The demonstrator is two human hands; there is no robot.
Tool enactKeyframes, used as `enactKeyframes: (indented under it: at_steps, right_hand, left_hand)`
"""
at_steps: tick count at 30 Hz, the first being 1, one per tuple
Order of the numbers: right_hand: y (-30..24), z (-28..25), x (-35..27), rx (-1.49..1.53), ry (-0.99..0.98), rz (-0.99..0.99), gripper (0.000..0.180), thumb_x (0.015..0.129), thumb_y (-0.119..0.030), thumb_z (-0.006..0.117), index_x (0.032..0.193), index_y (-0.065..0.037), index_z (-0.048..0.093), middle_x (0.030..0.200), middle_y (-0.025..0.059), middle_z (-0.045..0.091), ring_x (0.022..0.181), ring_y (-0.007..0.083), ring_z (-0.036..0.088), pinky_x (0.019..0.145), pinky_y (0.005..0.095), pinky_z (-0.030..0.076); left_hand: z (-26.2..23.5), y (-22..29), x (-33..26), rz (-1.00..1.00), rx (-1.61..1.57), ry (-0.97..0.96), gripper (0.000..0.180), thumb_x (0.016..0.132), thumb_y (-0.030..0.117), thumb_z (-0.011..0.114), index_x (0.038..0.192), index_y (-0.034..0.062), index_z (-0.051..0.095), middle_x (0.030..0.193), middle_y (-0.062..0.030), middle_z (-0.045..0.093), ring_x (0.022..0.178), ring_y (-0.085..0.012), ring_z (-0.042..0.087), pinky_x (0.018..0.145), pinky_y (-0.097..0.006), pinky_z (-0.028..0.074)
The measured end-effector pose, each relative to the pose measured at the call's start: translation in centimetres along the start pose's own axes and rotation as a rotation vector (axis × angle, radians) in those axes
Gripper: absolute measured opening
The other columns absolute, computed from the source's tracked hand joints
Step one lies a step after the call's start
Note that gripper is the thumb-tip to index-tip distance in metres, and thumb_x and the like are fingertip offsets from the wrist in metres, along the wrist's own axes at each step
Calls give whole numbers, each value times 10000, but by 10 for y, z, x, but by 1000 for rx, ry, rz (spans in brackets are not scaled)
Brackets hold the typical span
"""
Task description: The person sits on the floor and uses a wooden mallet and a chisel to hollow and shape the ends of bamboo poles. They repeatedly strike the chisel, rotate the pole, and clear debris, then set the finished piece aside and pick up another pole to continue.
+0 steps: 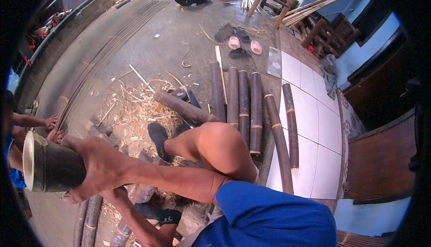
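My right hand is wrapped around a dark bamboo tube at the left. The tube's pale cut end faces left and upward, and its other end is hidden. Close under the right wrist is my left hand; its fingers are hidden, so its grip cannot be seen. Beyond the tube, another person's hands show at the left edge.
Several cut bamboo lengths lie to the right, some on white tiles. Pale shavings cover the floor near my socked feet. Long thin strips stretch along the far left. Sandals lie further off.
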State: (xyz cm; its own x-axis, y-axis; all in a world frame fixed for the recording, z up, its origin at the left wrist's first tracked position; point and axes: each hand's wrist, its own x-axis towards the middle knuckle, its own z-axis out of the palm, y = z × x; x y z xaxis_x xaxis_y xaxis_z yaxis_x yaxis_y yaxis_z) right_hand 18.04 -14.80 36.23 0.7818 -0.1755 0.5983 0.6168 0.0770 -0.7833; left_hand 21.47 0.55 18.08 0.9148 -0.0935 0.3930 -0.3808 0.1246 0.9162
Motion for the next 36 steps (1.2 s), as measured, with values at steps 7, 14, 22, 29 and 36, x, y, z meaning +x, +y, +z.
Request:
enactKeyframes:
  at_steps: [7,14,22,29,36]
  right_hand:
    - [-26,3,10,105,-90,154,751,617,-374,927,1165,11,588,893,102,707,851,190,685,784,332,532]
    - [-40,2,-3,-45,49,44,766,581,-375,944,1139,4,581,865,136,702,823,248,698,781,347,534]
    - [-51,-23,9,575,-151,258,777,436,-340,993,1102,-36,732,1289,85,688,1402,254,438,1198,390,303]
    - [-45,-21,3,375,-119,237,799,441,-461,961,1087,-50,734,1225,144,712,1405,315,451,1155,411,348]
    - [-37,5,-4,-122,84,63,765,561,-413,890,1150,-42,571,914,186,720,891,349,733,806,424,547]
  left_hand:
    - [41,67,11,-115,45,178,756,889,401,762,1383,-74,443,1297,-185,569,1136,-286,609,1002,-388,508]
    - [23,33,21,-306,-394,194,620,972,425,643,1355,-36,487,1301,-192,588,1112,-275,613,1033,-420,482]
    - [55,61,10,-169,-83,271,605,883,460,697,1144,-75,595,1087,-165,642,960,-266,651,861,-410,540]
    - [63,91,5,-135,117,217,725,886,515,716,1247,-88,536,1134,-203,625,978,-284,646,879,-421,540]
    - [12,24,15,-244,-1453,135,678,948,397,697,1448,36,415,1359,-138,546,1207,-246,568,1063,-387,460]
